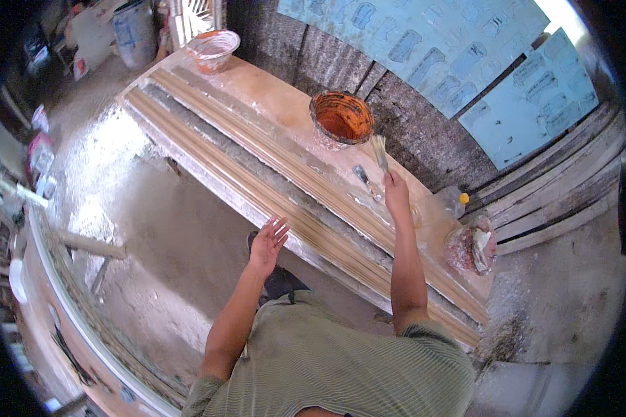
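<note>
Head view, brush (382, 160) in right grip (396, 189), bristles (378, 144) beyond, near bucket (359, 124)

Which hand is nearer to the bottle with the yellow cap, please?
Right. The right hand, holding the brush, is a little left of the bottle; the left hand is much farther left, near the table's near edge.

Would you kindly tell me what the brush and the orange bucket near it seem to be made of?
Brush: pale, dull fibre bristles, natural or synthetic unclear, with ragged tips; its greyish band may be metal.
Orange bucket: probably plastic, its bright colour showing through dark streaks inside.
</note>
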`<state>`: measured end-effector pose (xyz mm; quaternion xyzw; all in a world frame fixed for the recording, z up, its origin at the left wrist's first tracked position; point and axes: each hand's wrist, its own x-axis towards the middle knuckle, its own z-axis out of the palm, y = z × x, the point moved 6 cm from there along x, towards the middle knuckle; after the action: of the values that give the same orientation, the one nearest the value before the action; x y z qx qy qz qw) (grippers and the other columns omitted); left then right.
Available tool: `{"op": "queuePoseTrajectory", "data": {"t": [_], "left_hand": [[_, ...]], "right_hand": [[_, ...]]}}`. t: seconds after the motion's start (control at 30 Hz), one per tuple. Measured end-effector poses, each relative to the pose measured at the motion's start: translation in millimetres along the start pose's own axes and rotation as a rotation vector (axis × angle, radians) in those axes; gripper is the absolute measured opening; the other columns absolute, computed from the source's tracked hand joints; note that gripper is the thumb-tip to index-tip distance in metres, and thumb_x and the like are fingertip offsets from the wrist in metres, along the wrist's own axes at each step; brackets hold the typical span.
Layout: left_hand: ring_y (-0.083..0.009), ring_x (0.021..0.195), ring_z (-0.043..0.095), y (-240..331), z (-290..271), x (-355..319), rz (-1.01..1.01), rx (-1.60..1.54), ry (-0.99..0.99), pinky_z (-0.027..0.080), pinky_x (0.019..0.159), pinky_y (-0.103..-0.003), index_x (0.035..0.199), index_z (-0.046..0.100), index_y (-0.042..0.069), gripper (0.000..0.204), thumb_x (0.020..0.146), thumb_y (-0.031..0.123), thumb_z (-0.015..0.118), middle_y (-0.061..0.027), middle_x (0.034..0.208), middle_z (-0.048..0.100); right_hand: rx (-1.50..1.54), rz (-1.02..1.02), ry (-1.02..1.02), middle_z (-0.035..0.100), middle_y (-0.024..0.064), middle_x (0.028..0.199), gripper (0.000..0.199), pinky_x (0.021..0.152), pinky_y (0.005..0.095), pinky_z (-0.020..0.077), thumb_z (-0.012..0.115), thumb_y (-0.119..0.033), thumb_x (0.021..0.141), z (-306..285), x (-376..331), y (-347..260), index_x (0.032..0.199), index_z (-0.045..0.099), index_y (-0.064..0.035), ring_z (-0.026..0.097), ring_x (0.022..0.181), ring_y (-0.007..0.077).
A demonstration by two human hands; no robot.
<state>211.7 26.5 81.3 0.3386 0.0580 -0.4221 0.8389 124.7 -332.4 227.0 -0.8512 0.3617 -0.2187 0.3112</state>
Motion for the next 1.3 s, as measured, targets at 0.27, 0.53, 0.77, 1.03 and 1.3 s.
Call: {"op": "queuePoseTrajectory", "data": {"t": [0.27, 0.53, 0.77, 1.03, 1.3], "left_hand": [[-0.0233, 0.125, 0.051, 103.2, 105.6, 138.5, -0.106, 0.415, -0.218, 0.037, 0.106, -0.036, 0.142, 0.038, 0.008, 0.054, 0.096, 0.032, 0.053, -0.0111, 0.139, 0.051], [-0.0198, 0.114, 0.054, 107.1, 125.1, 278.6, -0.161, 0.413, -0.061, 0.041, 0.099, -0.035, 0.144, 0.035, 0.005, 0.066, 0.09, 0.03, 0.064, -0.0085, 0.135, 0.051], [-0.0153, 0.099, 0.059, 90.3, 128.3, 332.0, -0.218, 0.464, 0.0, 0.048, 0.084, -0.031, 0.136, 0.045, 0.007, 0.059, 0.088, 0.029, 0.07, -0.0046, 0.117, 0.058], [-0.0103, 0.075, 0.059, 75.1, 118.6, 351.4, -0.196, 0.557, 0.06, 0.048, 0.066, -0.025, 0.111, 0.056, 0.01, 0.029, 0.09, 0.025, 0.068, 0.001, 0.094, 0.062], [-0.011, 0.068, 0.061, 66.6, 113.5, 364.5, -0.096, 0.73, -0.009, 0.047, 0.054, -0.026, 0.106, 0.054, 0.008, 0.025, 0.091, 0.024, 0.067, -0.0016, 0.09, 0.063]], "right_hand": [[-0.513, 0.079, -0.098, 0.069, 0.0186, 0.1, 0.023, 0.081, 0.0438, 0.0539, 0.062, -0.02, 0.084, 110.0, 186.3, -48.5, 0.1, 0.066, -0.0048, 0.068, 0.091, 0.0352], [-0.956, -0.197, -0.267, 0.071, 0.0122, 0.083, 0.013, 0.065, 0.0393, 0.0568, 0.06, -0.014, 0.082, 215.4, 248.5, -7.8, 0.086, 0.071, -0.008, 0.071, 0.081, 0.0278], [-0.95, -0.14, -0.363, 0.072, 0.0122, 0.082, 0.016, 0.063, 0.0395, 0.0561, 0.058, -0.014, 0.083, 207.7, 264.5, 0.1, 0.086, 0.072, -0.0076, 0.071, 0.077, 0.0282], [-1.067, -0.249, -0.357, 0.072, 0.0085, 0.078, 0.012, 0.062, 0.0355, 0.055, 0.061, -0.015, 0.081, 220.8, 276.8, -32.5, 0.08, 0.073, -0.0111, 0.071, 0.071, 0.0225], [-0.976, -0.115, -0.457, 0.072, 0.0086, 0.081, 0.014, 0.068, 0.0379, 0.0563, 0.064, -0.019, 0.082, 243.3, 254.8, -32.4, 0.083, 0.073, -0.009, 0.071, 0.081, 0.0227]]}}
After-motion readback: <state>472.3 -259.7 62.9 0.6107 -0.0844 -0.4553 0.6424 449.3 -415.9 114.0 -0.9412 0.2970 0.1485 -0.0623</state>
